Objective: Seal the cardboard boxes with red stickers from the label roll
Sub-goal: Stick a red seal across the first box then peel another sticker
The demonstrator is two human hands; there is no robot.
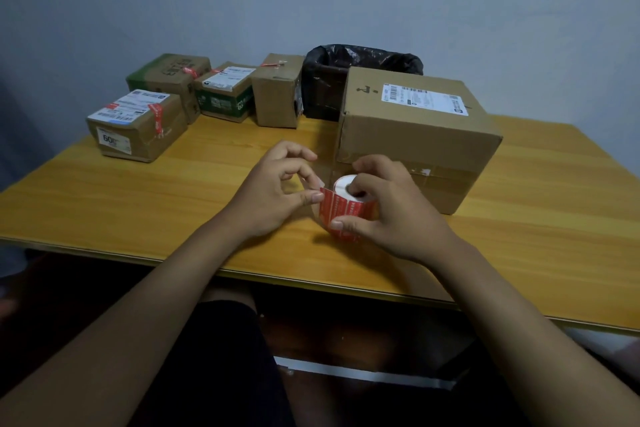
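Head view. Wooden table [104, 204], near edge running across the lower part of the shot, left edge angled toward the wall; bare tabletop left of the hands and far right of the large box, open strip along the near edge too.

Right hand [388, 208] clamps the label roll [346, 208], a finger in the white core, thumb on the red outer wrap. Left hand [277, 191] pinches the free end of a red sticker [325, 194] at the roll's left side, thumb and forefinger together, other fingers curled above. Hands close together, both on the roll, just in front of the large box [419, 135], mid-table. Cannot tell if the roll touches the table.

Count: five cardboard boxes. One large, right of centre, white shipping label on top, no red sticker visible on it. Four small ones at back left: front-left box [138, 128] with a red strip over its edge, green-topped box [166, 76] with a red strip, green-sided box [225, 94] with a white label, plain tall box [277, 94] with a red strip on top. One bin with a black liner [332, 80] behind, partly hidden by the large box.

Label print unreadable. Sticker text too small. Person's lap below the table dark; forearms cut off by the frame bottom.
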